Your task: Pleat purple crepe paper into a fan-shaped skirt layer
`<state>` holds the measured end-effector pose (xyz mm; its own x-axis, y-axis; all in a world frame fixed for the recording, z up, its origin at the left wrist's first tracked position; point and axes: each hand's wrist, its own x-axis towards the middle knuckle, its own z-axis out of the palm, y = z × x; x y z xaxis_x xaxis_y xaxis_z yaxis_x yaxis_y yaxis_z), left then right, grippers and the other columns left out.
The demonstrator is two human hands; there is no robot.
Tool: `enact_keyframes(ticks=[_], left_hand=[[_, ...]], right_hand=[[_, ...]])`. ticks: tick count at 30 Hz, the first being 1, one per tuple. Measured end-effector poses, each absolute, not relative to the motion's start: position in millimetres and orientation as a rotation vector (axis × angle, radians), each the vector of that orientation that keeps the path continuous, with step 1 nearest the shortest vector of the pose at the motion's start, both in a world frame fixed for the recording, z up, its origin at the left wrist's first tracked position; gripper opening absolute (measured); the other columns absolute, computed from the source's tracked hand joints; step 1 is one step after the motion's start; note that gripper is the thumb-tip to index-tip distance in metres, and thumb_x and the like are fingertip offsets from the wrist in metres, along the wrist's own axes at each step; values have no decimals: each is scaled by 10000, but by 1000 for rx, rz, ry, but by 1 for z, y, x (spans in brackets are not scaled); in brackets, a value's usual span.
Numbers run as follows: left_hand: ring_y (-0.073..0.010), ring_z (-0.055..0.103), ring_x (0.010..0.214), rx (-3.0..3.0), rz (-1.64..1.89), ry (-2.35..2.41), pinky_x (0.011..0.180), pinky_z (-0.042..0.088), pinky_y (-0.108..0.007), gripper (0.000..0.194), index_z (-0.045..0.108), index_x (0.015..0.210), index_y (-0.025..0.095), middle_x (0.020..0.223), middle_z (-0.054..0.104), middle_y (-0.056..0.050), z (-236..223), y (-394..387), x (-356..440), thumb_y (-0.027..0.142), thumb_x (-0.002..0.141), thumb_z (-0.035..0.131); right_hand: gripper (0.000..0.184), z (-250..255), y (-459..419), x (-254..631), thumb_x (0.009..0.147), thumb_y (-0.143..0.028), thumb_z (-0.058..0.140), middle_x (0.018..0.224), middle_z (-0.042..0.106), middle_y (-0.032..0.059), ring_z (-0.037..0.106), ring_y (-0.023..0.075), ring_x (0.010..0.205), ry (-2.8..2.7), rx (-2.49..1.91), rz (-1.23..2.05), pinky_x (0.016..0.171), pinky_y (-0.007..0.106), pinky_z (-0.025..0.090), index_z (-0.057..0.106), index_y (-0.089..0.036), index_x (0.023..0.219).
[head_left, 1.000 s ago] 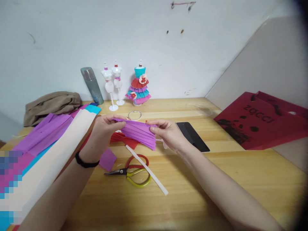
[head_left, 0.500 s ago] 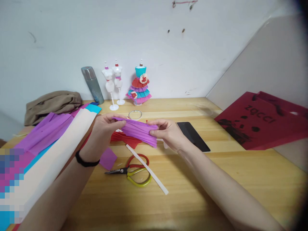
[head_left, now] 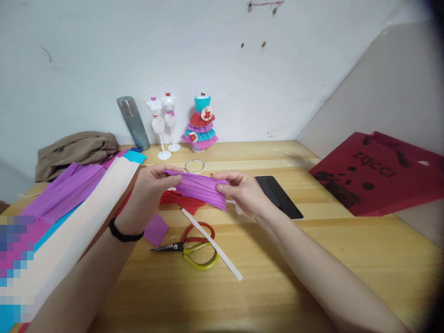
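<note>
Between my two hands a pleated strip of purple crepe paper (head_left: 201,188) is stretched out, its folds running lengthwise. My left hand (head_left: 157,179) pinches its left end between thumb and fingers. The right end is pinched by my right hand (head_left: 236,187). Beneath the strip, red crepe paper (head_left: 182,201) lies partly hidden on the table. Nearer to me are scissors (head_left: 189,246) with one red and one yellow handle, a narrow white strip (head_left: 212,245) lying across the handles, and a small purple paper piece (head_left: 156,230) beside my left wrist.
Coloured crepe paper (head_left: 79,217) lies along the left, with a brown cloth (head_left: 78,150) behind. A flask (head_left: 133,122), two bare mannequins (head_left: 157,115) and a paper-dressed mannequin (head_left: 200,122) stand at the wall. A metal ring (head_left: 194,160), phone (head_left: 279,196) and red bag (head_left: 374,178) are also there.
Almost nothing differs. The right end of the purple strip has risen very slightly; both hands keep their pinch on it.
</note>
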<state>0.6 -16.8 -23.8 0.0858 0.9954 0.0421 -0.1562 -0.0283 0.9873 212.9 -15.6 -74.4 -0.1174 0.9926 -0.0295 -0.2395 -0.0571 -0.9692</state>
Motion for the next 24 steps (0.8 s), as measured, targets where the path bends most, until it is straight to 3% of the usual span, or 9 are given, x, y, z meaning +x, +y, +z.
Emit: enact_keyframes(ticks=[13,19,24], left_hand=[[-115,611,581,1188,1241,1028,565,488,-218,143,732,711,145,647,707,-7,-26,-16,-1,162,578,783],[-112,612,577,1212,1209,1011,567,487,-213,114,734,707,152,655,711,-4,-24,-16,-1,160,599,768],[-122,615,616,1233,1209,1044,597,487,-226,116,727,704,151,685,710,-8,-23,-17,-1,168,595,760]], right_hand=[[318,-74,-16,214,516,-311,863,727,735,10,623,127,634,-1091,-1034,1448,653,291,482,764,-229,806],[291,-75,-14,215,528,-342,857,802,750,22,654,151,725,-1067,-1001,1539,747,316,495,760,-219,774],[230,-74,-15,213,575,-349,819,798,726,10,623,137,727,-1130,-1006,1413,739,291,471,741,-210,741]])
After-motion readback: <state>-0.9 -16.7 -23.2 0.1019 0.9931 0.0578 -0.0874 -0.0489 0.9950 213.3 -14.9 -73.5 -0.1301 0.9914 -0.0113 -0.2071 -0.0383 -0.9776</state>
